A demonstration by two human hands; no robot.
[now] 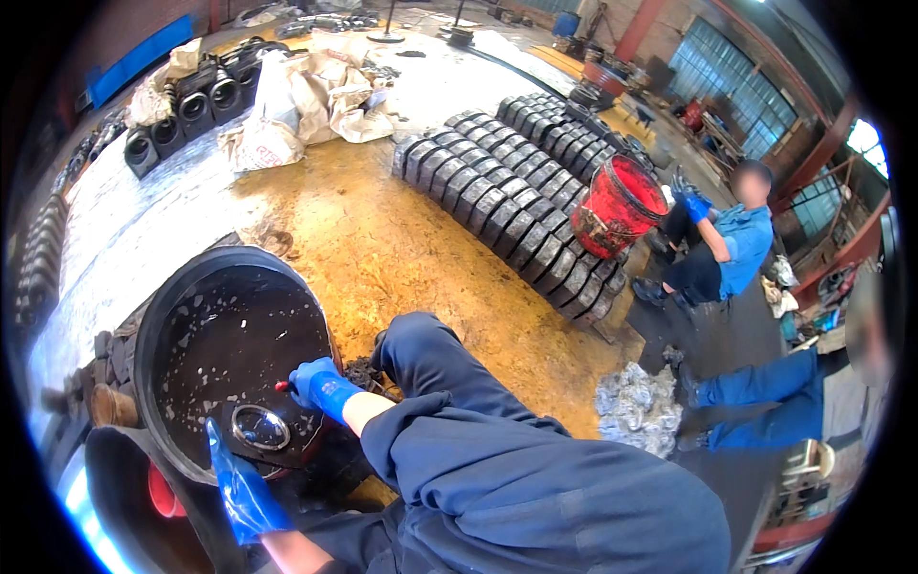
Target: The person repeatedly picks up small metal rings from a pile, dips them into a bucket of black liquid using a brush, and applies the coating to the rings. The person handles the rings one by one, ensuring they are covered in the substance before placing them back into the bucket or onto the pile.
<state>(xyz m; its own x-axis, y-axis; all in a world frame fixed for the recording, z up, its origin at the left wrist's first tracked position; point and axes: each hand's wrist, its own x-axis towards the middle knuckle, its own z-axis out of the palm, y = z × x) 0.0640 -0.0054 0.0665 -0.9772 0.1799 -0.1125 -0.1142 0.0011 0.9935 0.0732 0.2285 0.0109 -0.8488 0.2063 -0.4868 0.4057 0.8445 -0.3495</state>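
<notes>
A large round black tub (158, 325) at my left holds dark liquid with pale flecks floating on it. Over its near side lies a dark block with a shiny round ring (260, 428) set in it. My left hand (244, 483), in a blue glove, lies along the block's left side with long fingers against it; its thumb is hidden. My right hand (323, 387), also gloved in blue, is closed round a tool of which only a red end (282, 386) shows, above the liquid beside the block.
Rows of dark blocks (507, 201) stand ahead on a yellowish floor, with a red bucket (620, 206) at their right end. A seated co-worker (741, 249) and another person's legs (765, 407) are at right. Sacks (320, 96) lie at the back; a grey heap (638, 409) sits nearer.
</notes>
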